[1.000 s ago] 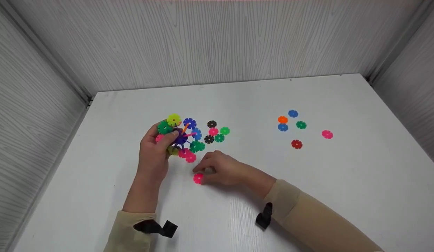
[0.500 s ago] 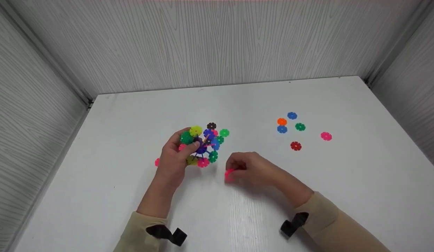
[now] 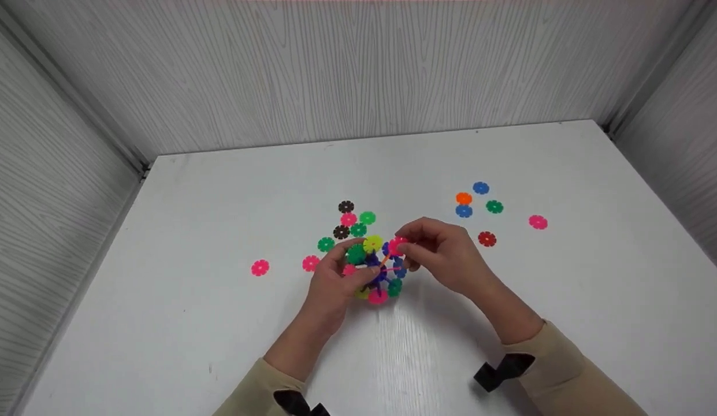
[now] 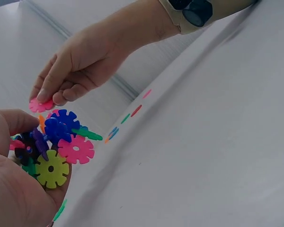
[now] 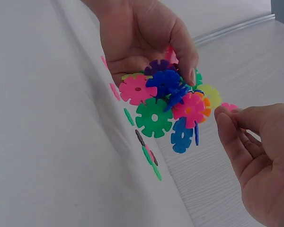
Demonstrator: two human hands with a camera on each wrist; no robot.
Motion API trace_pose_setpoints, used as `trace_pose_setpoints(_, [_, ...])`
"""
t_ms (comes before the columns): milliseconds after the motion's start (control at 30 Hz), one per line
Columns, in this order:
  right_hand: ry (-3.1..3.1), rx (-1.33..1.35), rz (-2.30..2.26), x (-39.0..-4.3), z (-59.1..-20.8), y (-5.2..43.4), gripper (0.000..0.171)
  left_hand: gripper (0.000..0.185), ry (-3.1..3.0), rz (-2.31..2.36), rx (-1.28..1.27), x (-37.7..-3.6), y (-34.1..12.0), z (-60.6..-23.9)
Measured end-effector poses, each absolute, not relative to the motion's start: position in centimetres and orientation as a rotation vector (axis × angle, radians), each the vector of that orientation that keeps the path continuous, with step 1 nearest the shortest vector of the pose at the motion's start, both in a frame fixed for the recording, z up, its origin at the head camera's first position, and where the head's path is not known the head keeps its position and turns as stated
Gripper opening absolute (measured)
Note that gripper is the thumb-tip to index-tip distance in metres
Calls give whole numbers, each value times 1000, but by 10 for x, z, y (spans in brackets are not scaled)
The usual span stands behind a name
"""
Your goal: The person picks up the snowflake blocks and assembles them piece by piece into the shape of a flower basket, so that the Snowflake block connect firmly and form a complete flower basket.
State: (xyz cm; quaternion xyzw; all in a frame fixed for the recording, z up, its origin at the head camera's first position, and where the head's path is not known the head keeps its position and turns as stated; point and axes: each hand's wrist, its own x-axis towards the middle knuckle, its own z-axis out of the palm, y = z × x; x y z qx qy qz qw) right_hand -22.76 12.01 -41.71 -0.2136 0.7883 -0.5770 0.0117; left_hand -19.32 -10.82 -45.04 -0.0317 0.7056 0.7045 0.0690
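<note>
My left hand (image 3: 335, 292) grips a ball-like cluster (image 5: 164, 84) of notched, flower-shaped plastic discs joined edge to edge. Yellow, green, blue and pink discs stick out around its purple-blue core. Between thumb and index finger, my right hand (image 3: 448, 251) pinches a single pink disc (image 3: 397, 247) at the cluster's upper right. In the left wrist view that pink disc (image 4: 40, 105) is close above an orange disc (image 4: 42, 124) of the cluster. The left thumb presses on the core, and the palm hides part of the cluster's near side.
Loose pink (image 3: 260, 267), green (image 3: 326, 244) and black (image 3: 346, 206) discs lie on the white table left of and behind the hands. Farther right are orange (image 3: 463, 199), blue (image 3: 480, 188), red (image 3: 487, 238) and other discs. Wood-grain panels (image 3: 358, 69) enclose the back and sides.
The pink disc at my right fingers near the table has been lifted to the cluster's upper right. My left hand has carried the cluster rightward, uncovering loose discs on the left.
</note>
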Motion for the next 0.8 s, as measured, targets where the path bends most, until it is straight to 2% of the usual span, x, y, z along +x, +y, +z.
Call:
trace_pose_setpoints(533, [2584, -804, -1693, -226, -423, 116, 14, 55, 2187, 2111, -95, -192, -106, -453])
trace_pose_setpoints(800, [2539, -749, -1687, -227, -429, 114, 14, 51, 2227, 2114, -107, -189, -104, -453])
